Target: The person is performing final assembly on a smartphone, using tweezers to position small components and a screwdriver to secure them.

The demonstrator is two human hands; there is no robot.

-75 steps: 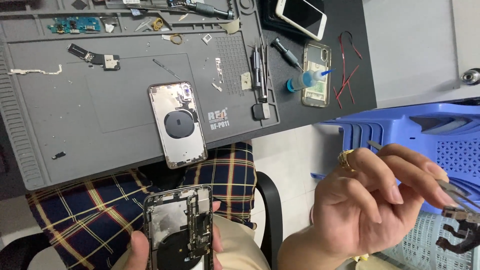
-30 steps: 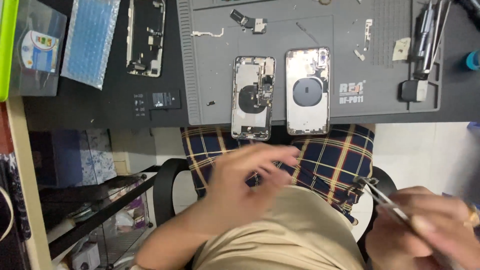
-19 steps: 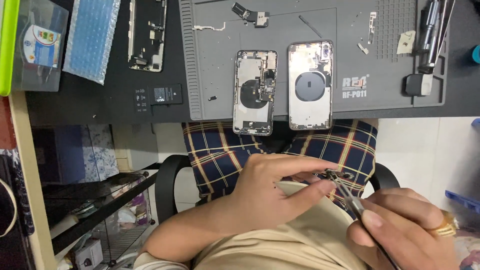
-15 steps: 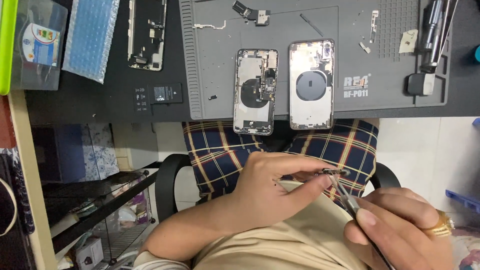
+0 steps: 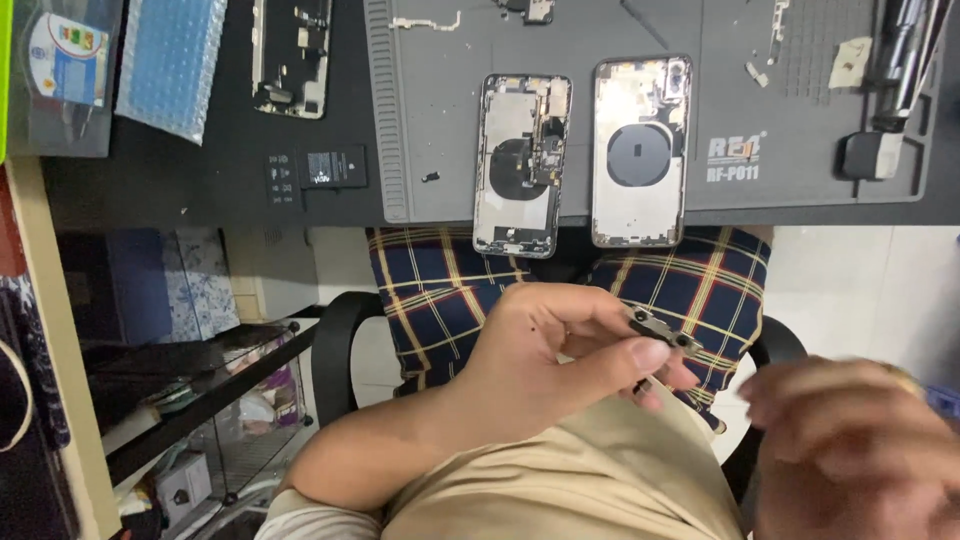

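While you sit at the table point(image 5: 230, 195), your left hand point(image 5: 545, 365) pinches a small part point(image 5: 662, 330) between thumb and fingers, above your lap. Your right hand point(image 5: 850, 450) is just beside it, low on the right, not touching the part. That hand is blurry, so I cannot tell if it is open or closed. You hold one part. It is tiny, thin and grey, with a dark end. Two open phones point(image 5: 522, 165) lie side by side on the grey mat point(image 5: 430, 100), well apart from your hands. One shows a round dark coil point(image 5: 638, 155). A third phone frame point(image 5: 292, 55) lies up to the left, near one blue bubble bag point(image 5: 170, 60).
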